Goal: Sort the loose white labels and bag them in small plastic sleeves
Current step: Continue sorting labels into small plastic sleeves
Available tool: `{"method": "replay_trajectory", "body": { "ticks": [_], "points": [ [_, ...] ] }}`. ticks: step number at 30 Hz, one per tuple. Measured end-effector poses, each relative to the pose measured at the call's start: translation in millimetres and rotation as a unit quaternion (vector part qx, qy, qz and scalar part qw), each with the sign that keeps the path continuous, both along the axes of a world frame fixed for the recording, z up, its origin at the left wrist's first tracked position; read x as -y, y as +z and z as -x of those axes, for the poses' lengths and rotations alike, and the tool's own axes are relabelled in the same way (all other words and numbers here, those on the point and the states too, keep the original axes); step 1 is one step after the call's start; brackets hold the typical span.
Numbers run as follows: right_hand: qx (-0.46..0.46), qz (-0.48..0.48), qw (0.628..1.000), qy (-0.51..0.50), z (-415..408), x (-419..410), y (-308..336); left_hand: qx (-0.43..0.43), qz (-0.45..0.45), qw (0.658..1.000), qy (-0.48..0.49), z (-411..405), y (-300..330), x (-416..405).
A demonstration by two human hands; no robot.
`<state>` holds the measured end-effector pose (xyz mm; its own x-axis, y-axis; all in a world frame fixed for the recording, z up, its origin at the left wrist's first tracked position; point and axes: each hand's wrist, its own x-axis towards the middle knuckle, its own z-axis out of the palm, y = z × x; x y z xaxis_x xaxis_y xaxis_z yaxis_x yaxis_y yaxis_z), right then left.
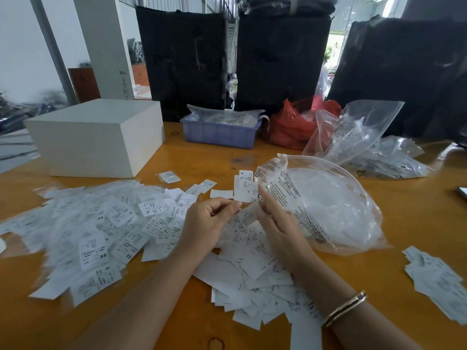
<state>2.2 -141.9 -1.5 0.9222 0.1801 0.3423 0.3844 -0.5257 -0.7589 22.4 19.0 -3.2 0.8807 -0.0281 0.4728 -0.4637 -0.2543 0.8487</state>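
Left hand (207,223) over middle of counter (394,223), fingers curled, thumb and fingertips pinching small clear sleeve (246,217). Right hand (276,221) beside it, fingers fairly straight, touching sleeve's other end; whether it grips, cannot tell. Loose white labels (101,231) heaped left and below hands. Large clear bag (326,205) just right. Lilac tray (219,133), white box (98,137) behind.

Labels (101,223) lie left, bag (328,205) right, box (96,137) and tray (219,135) behind
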Motion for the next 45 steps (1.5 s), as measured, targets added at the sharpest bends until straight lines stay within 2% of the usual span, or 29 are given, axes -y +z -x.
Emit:
{"method": "replay_trajectory", "body": {
  "ticks": [3, 6, 8, 12, 15, 17, 19, 21, 25, 28, 31, 35, 39, 42, 45],
  "points": [
    [-0.001, 0.119, 0.992, 0.050, 5.6, -5.5, -1.3, -0.012, 0.018, 1.000, 0.010, 0.5, 0.3, -0.1],
    [-0.041, 0.114, 0.989, 0.089, 8.6, -6.8, 2.5, -0.021, 0.014, 0.999, 0.045, -1.1, -0.4, -0.6],
    [-0.025, 0.121, 0.986, 0.110, 8.0, -4.3, 2.1, -0.007, -0.006, 0.998, 0.064, -1.8, -1.3, -0.6],
    [0.040, 0.229, 0.967, 0.103, 8.6, -9.1, -6.2, 0.067, -0.091, 0.988, 0.102, -1.4, -1.1, -2.3],
    [0.115, 0.214, 0.970, 0.022, 4.3, -6.7, -3.0, 0.083, -0.134, 0.978, 0.135, -2.1, -0.8, -5.7],
    [0.200, 0.116, 0.967, -0.106, -3.7, 7.5, 0.2, 0.058, -0.132, 0.974, 0.176, -4.6, -0.5, -10.0],
    [0.247, 0.031, 0.942, -0.226, -13.2, 28.6, 1.5, 0.036, -0.125, 0.968, 0.214, -7.9, 0.3, -15.9],
    [0.194, 0.031, 0.933, -0.301, -20.5, 47.9, 2.9, 0.014, -0.131, 0.962, 0.238, -10.5, 1.0, -22.7],
    [-0.038, 0.196, 0.919, -0.339, -27.5, 64.8, -4.7, -0.055, -0.184, 0.941, 0.279, -11.8, 1.3, -32.3],
    [-0.074, 0.282, 0.901, -0.322, -31.0, 63.9, -7.9, -0.036, -0.264, 0.912, 0.311, -11.9, -0.4, -31.5],
    [-0.049, 0.256, 0.904, -0.338, -32.8, 64.0, -5.8, 0.037, -0.283, 0.916, 0.282, -9.6, -0.1, -24.8],
    [-0.010, 0.185, 0.909, -0.373, -32.5, 68.0, -5.5, 0.107, -0.280, 0.944, 0.141, -2.2, -0.2, -9.4],
    [0.019, 0.146, 0.909, -0.389, -33.3, 70.9, -7.4, 0.106, -0.272, 0.955, 0.049, 3.9, -0.9, -1.5],
    [0.034, 0.122, 0.905, -0.406, -32.3, 71.9, -6.8, 0.099, -0.251, 0.962, 0.038, 4.5, -0.4, -2.1],
    [0.114, 0.043, 0.912, -0.392, -27.1, 67.7, -1.8, 0.083, -0.231, 0.969, 0.041, 2.3, 0.1, -2.5]
  ]
}}
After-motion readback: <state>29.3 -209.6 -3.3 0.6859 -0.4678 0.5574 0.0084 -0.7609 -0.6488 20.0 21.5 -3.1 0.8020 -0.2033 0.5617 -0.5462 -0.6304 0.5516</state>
